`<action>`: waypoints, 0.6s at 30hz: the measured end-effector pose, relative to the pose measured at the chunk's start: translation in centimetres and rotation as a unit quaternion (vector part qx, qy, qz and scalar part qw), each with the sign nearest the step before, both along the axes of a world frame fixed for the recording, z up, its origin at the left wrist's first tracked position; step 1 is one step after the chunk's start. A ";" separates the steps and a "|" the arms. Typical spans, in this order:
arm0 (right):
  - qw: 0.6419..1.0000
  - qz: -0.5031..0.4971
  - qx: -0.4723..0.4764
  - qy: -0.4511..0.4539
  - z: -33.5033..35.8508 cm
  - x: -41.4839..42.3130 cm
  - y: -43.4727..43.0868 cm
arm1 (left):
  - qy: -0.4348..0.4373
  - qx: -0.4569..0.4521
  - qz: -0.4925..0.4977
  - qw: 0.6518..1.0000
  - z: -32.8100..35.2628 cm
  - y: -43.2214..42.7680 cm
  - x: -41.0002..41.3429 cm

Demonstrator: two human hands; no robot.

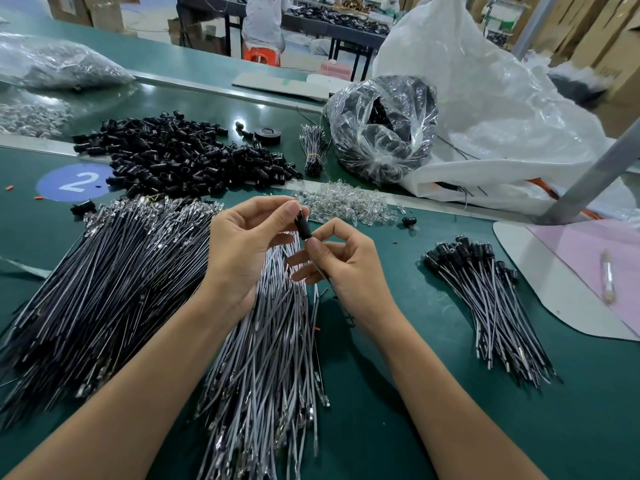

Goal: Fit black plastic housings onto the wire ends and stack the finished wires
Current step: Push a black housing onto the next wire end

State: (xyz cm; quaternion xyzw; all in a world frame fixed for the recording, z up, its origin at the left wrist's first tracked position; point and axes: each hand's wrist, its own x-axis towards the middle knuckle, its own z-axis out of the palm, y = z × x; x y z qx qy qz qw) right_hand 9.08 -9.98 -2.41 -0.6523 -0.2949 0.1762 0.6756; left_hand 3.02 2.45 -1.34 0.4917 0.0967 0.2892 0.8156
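My left hand (pixel 242 247) pinches the top of a small black housing (pixel 304 229) between thumb and forefinger. My right hand (pixel 341 263) pinches the thin wire (pixel 327 277) that runs down out of the housing's lower end. Both hands hover above a fan of grey wires (pixel 266 348) on the green table. A large heap of black wires (pixel 104 292) lies at the left. Loose black housings (pixel 187 157) are piled at the back. A stack of finished wires with housings (pixel 485 292) lies at the right.
Clear small bulbs (pixel 343 202) lie in a heap behind my hands. A tied wire bundle (pixel 313 150), a tape roll (pixel 268 135), a plastic bag of black parts (pixel 381 129) and a big white bag (pixel 502 109) stand behind. A grey post (pixel 588 178) rises at the right.
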 end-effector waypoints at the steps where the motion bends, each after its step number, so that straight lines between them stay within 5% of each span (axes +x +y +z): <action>1: 1.000 -0.003 -0.003 -0.005 0.0 0.0 0.0 | 0.001 0.007 0.000 1.000 0.0 0.0 0.0; 18: 0.999 -0.024 -0.019 -0.034 -0.1 0.2 -0.3 | 0.015 0.045 -0.003 0.999 -0.1 0.4 0.1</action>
